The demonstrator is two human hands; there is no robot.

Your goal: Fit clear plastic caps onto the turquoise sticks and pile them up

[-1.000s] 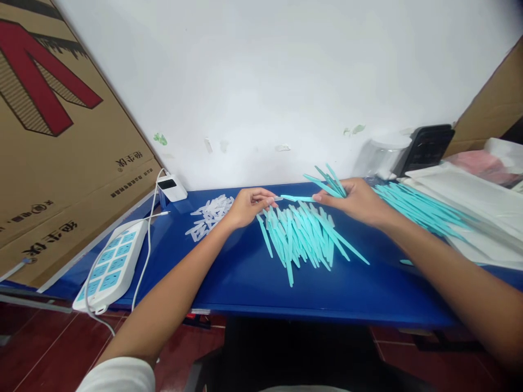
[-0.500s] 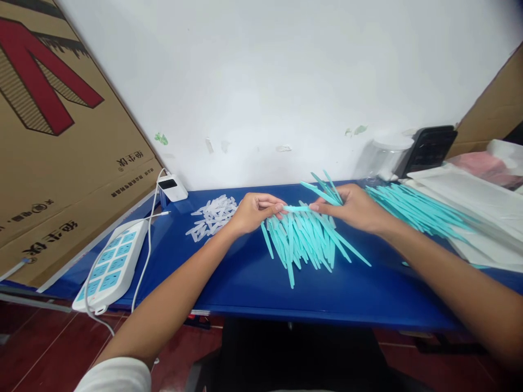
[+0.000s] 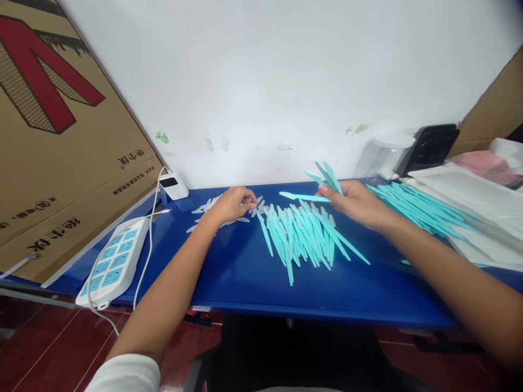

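Note:
My right hand (image 3: pixel 353 201) is closed on several turquoise eyebrow razors (image 3: pixel 330 177). One of them, a razor (image 3: pixel 308 197) with a paler tip, points left from between thumb and fingers; the others fan upward. My left hand (image 3: pixel 237 204) is over the pile of translucent plastic caps (image 3: pixel 206 206), fingertips pinched together. More caps (image 3: pixel 258 207) show right beside its fingertips, but whether any are in the pinch is hidden. Below and between my hands lies a heap of turquoise razors (image 3: pixel 302 237), several with pale translucent ends.
More turquoise sticks (image 3: pixel 417 207) lie at the right beside white sheets (image 3: pixel 486 209). Behind them stand a clear jar (image 3: pixel 386 158) and a dark device (image 3: pixel 431 144). On the left are a power strip (image 3: pixel 116 258), a white box with cable (image 3: pixel 175 186) and a large carton (image 3: pixel 77 141).
My left hand has let go of the razor's end and moved left to the caps. My right hand keeps the razors, the leftward one now raised slightly above the heap.

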